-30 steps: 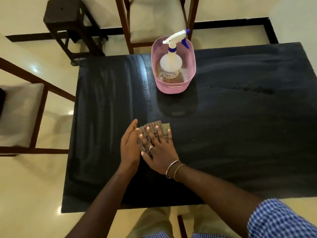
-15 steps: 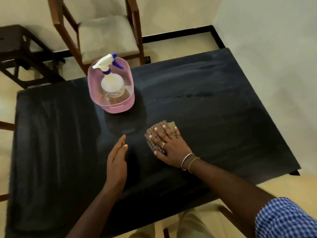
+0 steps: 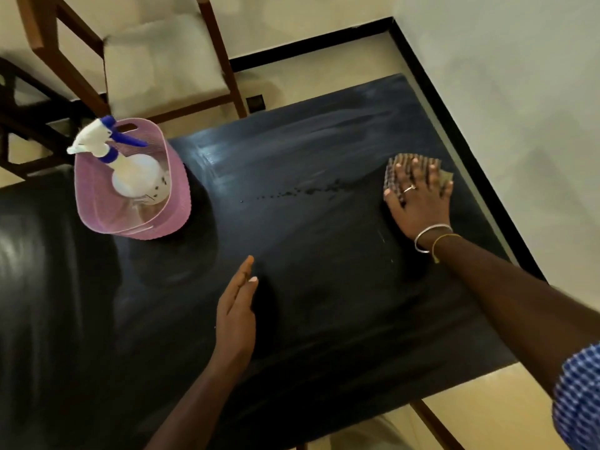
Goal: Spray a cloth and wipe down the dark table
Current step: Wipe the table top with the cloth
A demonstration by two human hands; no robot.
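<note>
Cloth point(image 3: 394, 172) | right hand point(image 3: 420, 198) flat, fingers spread on it | left hand point(image 3: 235, 315) open, edge-on over table point(image 3: 324, 287)

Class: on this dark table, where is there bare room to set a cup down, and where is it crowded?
Bare: the wide stretch between the pink basket and the left hand, and the near edge. Crowded: the far right corner, where the right hand presses the cloth beside droplets.

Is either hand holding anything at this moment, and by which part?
The right hand presses flat on top of the cloth, fingers spread over it against the table, not gripping. The left hand is open and empty.
</note>
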